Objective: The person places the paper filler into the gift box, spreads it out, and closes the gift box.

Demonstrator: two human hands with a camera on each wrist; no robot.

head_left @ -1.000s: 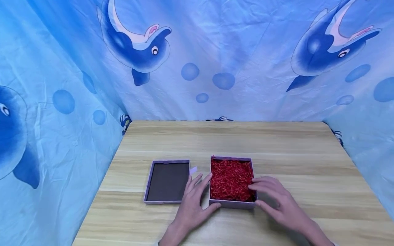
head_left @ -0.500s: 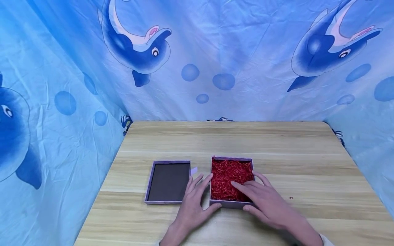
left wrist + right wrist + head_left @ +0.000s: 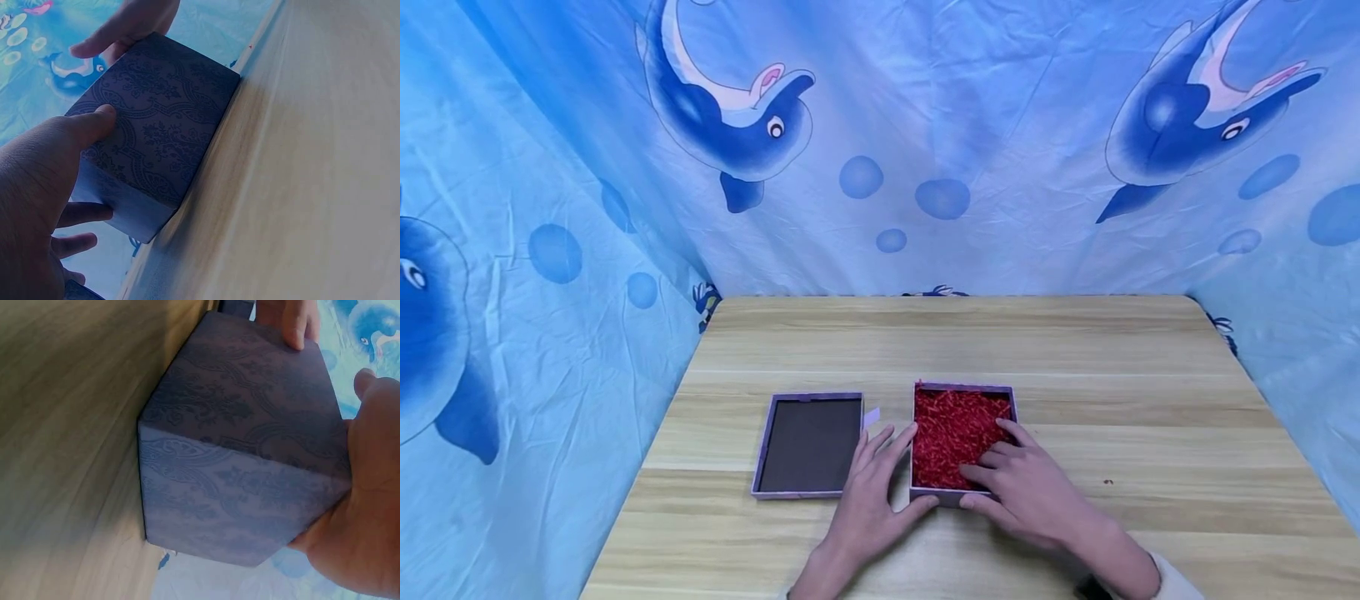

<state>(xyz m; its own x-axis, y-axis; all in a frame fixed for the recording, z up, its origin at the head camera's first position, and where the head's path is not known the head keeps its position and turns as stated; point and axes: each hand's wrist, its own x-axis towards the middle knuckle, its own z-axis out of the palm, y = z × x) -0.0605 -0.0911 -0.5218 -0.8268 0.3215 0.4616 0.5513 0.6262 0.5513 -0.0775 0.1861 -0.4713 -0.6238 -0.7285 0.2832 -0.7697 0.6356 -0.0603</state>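
Observation:
A square purple box [image 3: 943, 497] stands on the table, full of red shredded paper [image 3: 958, 425]. My left hand [image 3: 868, 508] holds its front left corner, thumb against the front wall and fingers along the left side; the left wrist view shows this grip on the patterned box [image 3: 156, 125]. Over the right part of the box, my right hand [image 3: 1037, 492] has its fingers on the shredded paper, thumb near the front rim. In the right wrist view the patterned walls of the box [image 3: 231, 481] hide those fingertips.
Left of the box lies a shallow lid [image 3: 808, 446], dark inside with purple edges. A small pale purple tab [image 3: 872, 416] sticks out beside it. One tiny dark red scrap [image 3: 1108, 482] lies on the wooden table [image 3: 1150, 400] at right. Blue dolphin cloth [image 3: 1000, 233] surrounds the table.
My right hand has moved left from the box's right edge onto the shredded paper, and its fingers have bent more. A tiny scrap has appeared on the table at right. The left hand stays put.

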